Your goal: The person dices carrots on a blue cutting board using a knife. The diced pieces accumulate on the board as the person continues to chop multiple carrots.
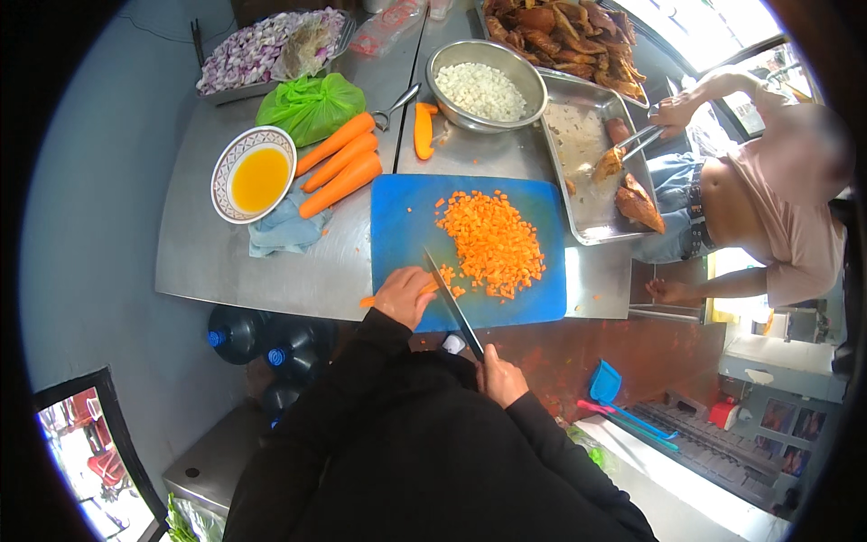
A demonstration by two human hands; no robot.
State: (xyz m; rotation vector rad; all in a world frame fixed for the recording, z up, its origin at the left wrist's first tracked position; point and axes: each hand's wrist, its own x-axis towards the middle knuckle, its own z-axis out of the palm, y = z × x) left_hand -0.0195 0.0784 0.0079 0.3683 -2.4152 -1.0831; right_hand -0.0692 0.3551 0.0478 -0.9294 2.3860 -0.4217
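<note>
On the blue cutting board [406, 208] lies a heap of diced carrot [492, 239]. At the board's near left edge my left hand [405, 296] is closed over carrot strips [368, 302], whose ends show on both sides of the fingers. My right hand [502, 378] grips the handle of a long kitchen knife [454, 305]. The blade slants away to the left, its edge beside the carrot strips and a few fresh dice just right of my left fingers. Three whole peeled carrots [341, 185] rest left of the board, and a carrot piece [424, 132] lies beyond it.
Left stand a bowl of orange liquid [260, 181] on a blue cloth [280, 230], a green bag [312, 107] and a tray of chopped onion [257, 54]. A peeler [395, 108], a metal bowl of white dice [488, 95] and a meat tray [578, 217] are beyond. A person at right holds tongs [639, 140].
</note>
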